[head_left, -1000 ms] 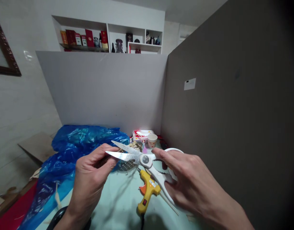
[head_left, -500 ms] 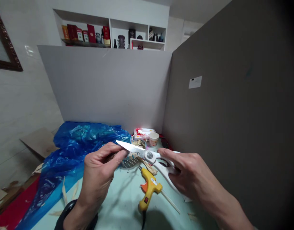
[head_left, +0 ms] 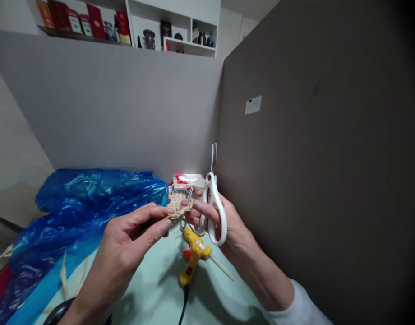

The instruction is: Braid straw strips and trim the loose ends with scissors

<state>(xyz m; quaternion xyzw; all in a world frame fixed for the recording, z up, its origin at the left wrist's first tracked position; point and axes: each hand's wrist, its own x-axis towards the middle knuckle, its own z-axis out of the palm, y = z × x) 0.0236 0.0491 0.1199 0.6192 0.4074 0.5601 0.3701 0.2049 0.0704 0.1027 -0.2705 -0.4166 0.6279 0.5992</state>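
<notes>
Left hand (head_left: pixel 128 241) pinches a braided fibre strip (head_left: pixel 179 214), lower centre of frame.
The half-curled right hand (head_left: pixel 232 230) holds white-handled scissors (head_left: pixel 214 192), blades up; a yellow glue gun (head_left: pixel 194 256) lies below, blue plastic sheeting (head_left: pixel 95 196) at lower left.

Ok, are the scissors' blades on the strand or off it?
Off: the scissors' blades point up from the right hand, apart from the strand the left hand pinches.
</notes>
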